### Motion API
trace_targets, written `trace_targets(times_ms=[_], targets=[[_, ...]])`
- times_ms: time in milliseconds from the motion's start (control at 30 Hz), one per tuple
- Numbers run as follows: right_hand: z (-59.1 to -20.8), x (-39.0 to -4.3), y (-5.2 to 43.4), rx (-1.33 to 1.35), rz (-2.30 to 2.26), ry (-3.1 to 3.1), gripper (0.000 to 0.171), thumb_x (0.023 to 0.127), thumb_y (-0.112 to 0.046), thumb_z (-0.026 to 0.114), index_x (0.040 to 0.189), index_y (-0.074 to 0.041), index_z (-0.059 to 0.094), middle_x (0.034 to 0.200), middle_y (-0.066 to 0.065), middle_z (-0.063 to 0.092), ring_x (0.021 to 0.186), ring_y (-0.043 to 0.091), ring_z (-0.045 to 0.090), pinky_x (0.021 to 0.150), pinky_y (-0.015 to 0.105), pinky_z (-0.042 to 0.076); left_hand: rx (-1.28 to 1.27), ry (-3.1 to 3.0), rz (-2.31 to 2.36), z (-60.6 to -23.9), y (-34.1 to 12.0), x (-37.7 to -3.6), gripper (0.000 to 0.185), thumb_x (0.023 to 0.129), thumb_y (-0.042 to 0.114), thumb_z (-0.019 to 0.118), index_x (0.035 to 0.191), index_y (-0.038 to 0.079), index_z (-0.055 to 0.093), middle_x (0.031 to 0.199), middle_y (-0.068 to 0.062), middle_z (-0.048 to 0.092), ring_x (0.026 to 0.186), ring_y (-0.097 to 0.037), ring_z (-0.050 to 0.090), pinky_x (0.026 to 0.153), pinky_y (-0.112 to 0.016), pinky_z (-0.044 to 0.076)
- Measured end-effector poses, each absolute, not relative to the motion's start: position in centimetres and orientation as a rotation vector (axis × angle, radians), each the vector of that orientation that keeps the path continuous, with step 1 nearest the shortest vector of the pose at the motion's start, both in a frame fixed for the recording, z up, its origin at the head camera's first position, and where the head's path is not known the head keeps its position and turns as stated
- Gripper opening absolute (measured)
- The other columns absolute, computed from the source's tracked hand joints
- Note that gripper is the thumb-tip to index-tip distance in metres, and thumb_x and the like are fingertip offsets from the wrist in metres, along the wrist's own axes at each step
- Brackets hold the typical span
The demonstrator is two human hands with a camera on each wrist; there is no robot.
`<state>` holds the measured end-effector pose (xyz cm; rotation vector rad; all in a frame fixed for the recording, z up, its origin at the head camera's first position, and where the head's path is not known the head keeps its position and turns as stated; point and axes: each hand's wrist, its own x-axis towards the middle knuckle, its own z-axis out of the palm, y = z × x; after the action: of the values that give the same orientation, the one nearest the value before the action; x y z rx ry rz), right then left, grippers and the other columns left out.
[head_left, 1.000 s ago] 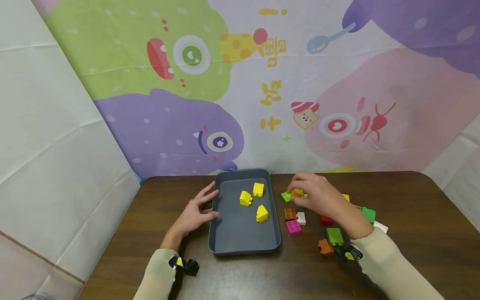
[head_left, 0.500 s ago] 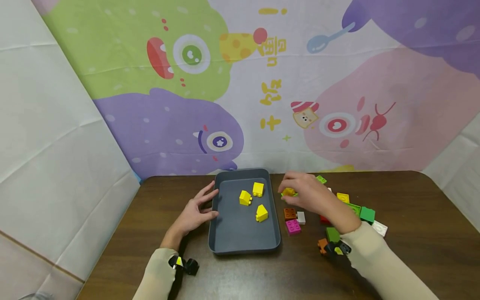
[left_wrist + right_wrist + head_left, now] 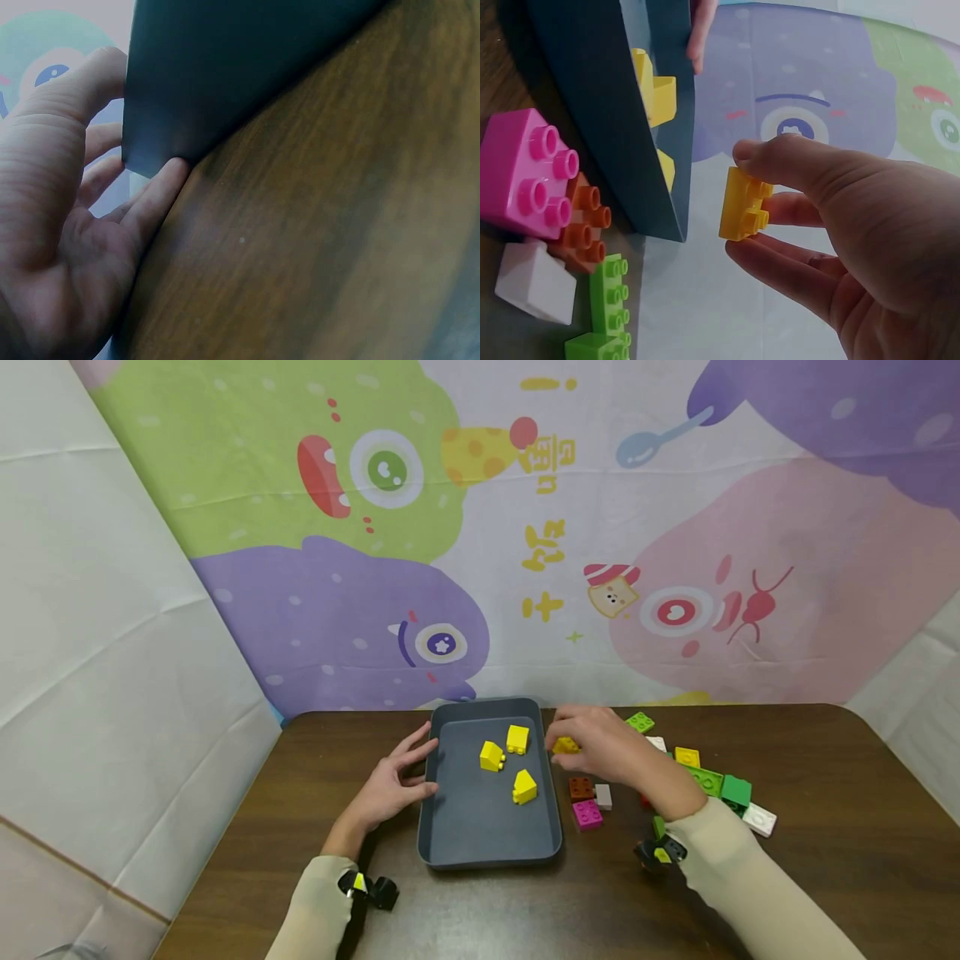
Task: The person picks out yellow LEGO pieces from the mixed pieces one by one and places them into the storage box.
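From where I stood, the left hand (image 3: 386,787) had not budged over the last second: it lay flat on the surface (image 3: 825,827), fingers straight and spread, their tips touching the outer left wall of the grey tray (image 3: 480,852). Inside the tray sat three yellow bricks (image 3: 507,760), the same count as a second before, none shifted.

The change was all on the right. The right hand (image 3: 600,750) had lifted a small yellow brick (image 3: 744,203) away from the loose pile and carried it leftward, so that it now hung just at the tray's right rim, pinched between thumb and fingertips, clear of the surface. I took that to mean a fourth yellow piece was about to join the three already sorted.

Left on the surface I counted one brown brick (image 3: 580,788), one white cube (image 3: 602,796) touching it, one pink brick (image 3: 587,815), one light green plate (image 3: 640,722), one more yellow brick (image 3: 686,757), two greens (image 3: 720,785) and a white brick (image 3: 759,818) at the far right; others were hidden under the wrist.
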<state>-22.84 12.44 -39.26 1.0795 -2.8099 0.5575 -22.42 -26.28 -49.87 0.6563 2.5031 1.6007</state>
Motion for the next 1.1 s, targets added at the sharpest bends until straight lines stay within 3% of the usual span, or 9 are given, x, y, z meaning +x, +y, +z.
trace_targets(times_ms=[667, 933, 1100], targets=[[-37.1, -23.7, 9.8, 1.269, 0.428, -2.992, 0.015, 0.095, -0.017, 0.093, 0.109, -0.014, 0.088, 0.099, -0.002, 0.072, 0.092, 0.015, 0.065, 0.089, 0.033, 0.064, 0.682, 2.497, 1.618, -49.9, -26.2, -22.5, 0.075, 0.101, 0.001, 0.080, 0.167, -0.008, 0.046, 0.189, -0.023, 0.019, 0.167, -0.057, 0.034, 0.118, -0.060, 0.057], [-36.1, -23.8, 8.3, 1.354, 0.382, -3.002, 0.010, 0.096, -0.018, 0.091, 0.106, -0.016, 0.089, 0.102, -0.002, 0.075, 0.090, 0.014, 0.063, 0.087, 0.031, 0.062, 0.780, 2.517, 1.613, -50.6, -26.7, -22.8, 0.077, 0.102, 0.020, 0.085, 0.166, -0.005, 0.049, 0.188, -0.021, 0.023, 0.166, -0.051, 0.040, 0.114, -0.040, 0.064], [-35.9, -23.8, 7.5, 1.416, 0.327, -2.995, 0.008, 0.097, -0.019, 0.091, 0.104, -0.018, 0.089, 0.104, -0.002, 0.077, 0.092, 0.014, 0.063, 0.087, 0.031, 0.061, 0.755, 2.502, 1.631, -50.3, -26.5, -22.7, 0.078, 0.100, 0.016, 0.085, 0.166, -0.006, 0.049, 0.189, -0.019, 0.023, 0.166, -0.055, 0.036, 0.115, -0.046, 0.063]])
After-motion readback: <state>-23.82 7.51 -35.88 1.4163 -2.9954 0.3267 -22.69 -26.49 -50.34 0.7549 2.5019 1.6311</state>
